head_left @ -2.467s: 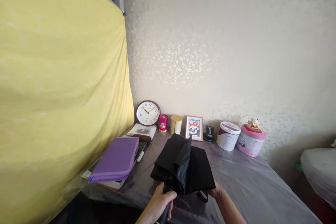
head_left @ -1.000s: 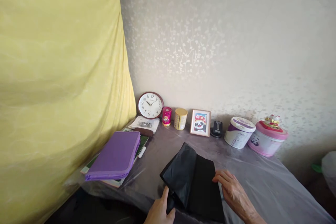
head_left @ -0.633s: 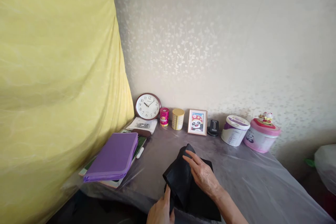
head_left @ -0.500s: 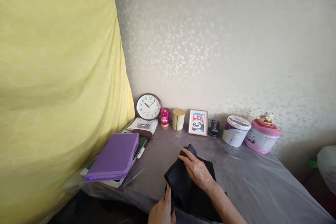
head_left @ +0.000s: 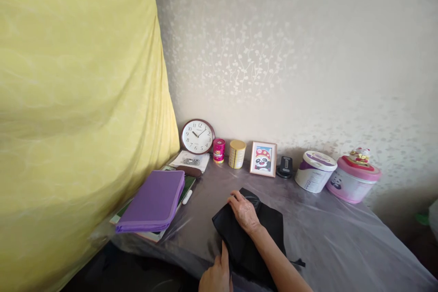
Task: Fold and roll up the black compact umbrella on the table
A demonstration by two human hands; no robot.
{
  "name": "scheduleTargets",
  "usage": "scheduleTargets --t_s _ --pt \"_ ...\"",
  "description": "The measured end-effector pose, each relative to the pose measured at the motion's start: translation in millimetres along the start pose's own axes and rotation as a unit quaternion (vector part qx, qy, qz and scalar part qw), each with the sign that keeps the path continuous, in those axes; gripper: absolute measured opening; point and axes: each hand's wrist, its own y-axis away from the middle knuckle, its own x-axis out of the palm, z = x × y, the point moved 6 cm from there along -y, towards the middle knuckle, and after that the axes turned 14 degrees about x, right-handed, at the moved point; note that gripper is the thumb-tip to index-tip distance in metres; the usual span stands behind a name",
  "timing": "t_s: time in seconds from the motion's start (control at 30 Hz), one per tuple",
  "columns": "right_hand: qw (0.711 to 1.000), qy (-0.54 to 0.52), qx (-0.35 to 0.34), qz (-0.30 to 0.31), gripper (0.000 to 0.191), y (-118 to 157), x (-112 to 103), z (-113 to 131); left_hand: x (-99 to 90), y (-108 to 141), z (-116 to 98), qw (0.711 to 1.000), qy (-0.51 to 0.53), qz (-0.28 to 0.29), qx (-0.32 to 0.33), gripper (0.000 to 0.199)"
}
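Resting on the fabric: the right hand (head_left: 244,212), palm down, fingers close together and bent over the upper folds; the thumb is hidden, so whether it clamps the cloth cannot be told.
Pointing finger: on the left hand (head_left: 216,277), at 8 o'clock from the bundle, index straight along its edge; the other fingers are mostly hidden, so their grip cannot be told.
Black fabric bundle (head_left: 243,245): on the grey table cover (head_left: 328,237), near its front edge, at 5 o'clock from the view's centre, right forearm crossing it.
Strap (head_left: 298,263): at 4 o'clock from the bundle, sticking out past the forearm.
Purple folder (head_left: 150,200): at 10 o'clock, well apart, with a white marker (head_left: 187,197) just beside it.
Clock (head_left: 197,137): at 11 o'clock, leaning back.
Panda picture frame (head_left: 263,159): at 12 o'clock, upright.
White tub (head_left: 315,173): at 2 o'clock, near a pink-lidded tub (head_left: 352,181).
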Motion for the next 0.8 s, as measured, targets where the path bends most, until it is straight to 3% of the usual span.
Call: scheduleTargets --t_s 0.13,0.33,0.47,0.6,0.8 --pt "0.998 0.027 0.006 0.051 0.022 0.7 16.5 -1.7 0.5 -0.3 0.5 1.000 0.002 -0.004 0.002 0.076" --pt "0.993 0.048 0.009 0.104 0.022 -1.1 16.0 2.4 -15.7 12.6 -0.2 0.997 0.002 -0.064 0.032 0.069" --pt "0.993 0.049 0.011 0.109 0.023 -1.6 18.4 4.0 -29.1 9.2 -12.8 0.985 -0.015 -0.109 0.130 0.064" --pt "0.994 0.035 0.024 0.097 0.022 -2.4 20.2 0.6 -14.6 -9.0 -20.1 0.971 -0.012 -0.091 0.221 0.073" --pt "0.995 -0.070 -0.019 0.064 0.027 15.7 -2.4 5.7 13.6 -27.4 -16.0 0.974 -0.048 -0.084 0.205 0.073"
